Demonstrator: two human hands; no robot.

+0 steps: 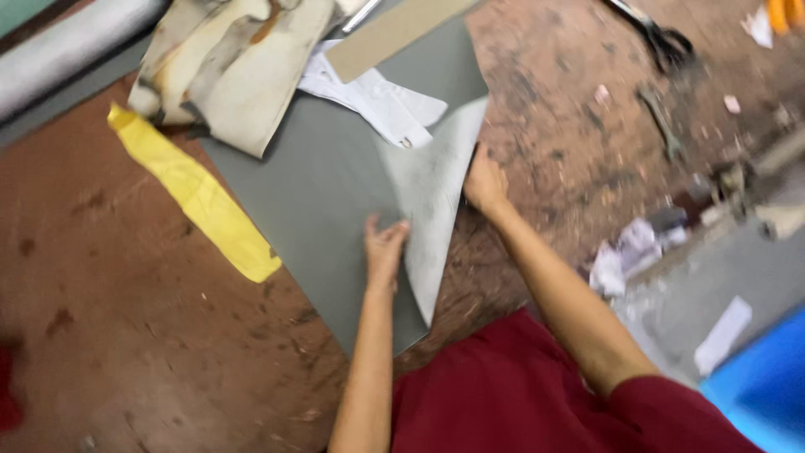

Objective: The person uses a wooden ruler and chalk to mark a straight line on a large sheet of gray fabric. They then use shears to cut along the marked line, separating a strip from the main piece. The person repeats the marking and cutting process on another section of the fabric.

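— Where are the hands?

— The left hand [384, 248] lies with fingers spread on the grey sheet [327, 193], touching the edge of its folded-over pale flap [432, 180]. The right hand [485, 183], at one o'clock from it, seems to pinch that flap's far edge; blur hides the fingers.

— And around the sheet?

— A yellow strip [197, 195] at nine o'clock, on the brown bench [126, 335]; scissors [658, 38] far off at two o'clock.

Matt grey sheet [327, 193], pale fibrous underside; rough stained brown floor [126, 319].
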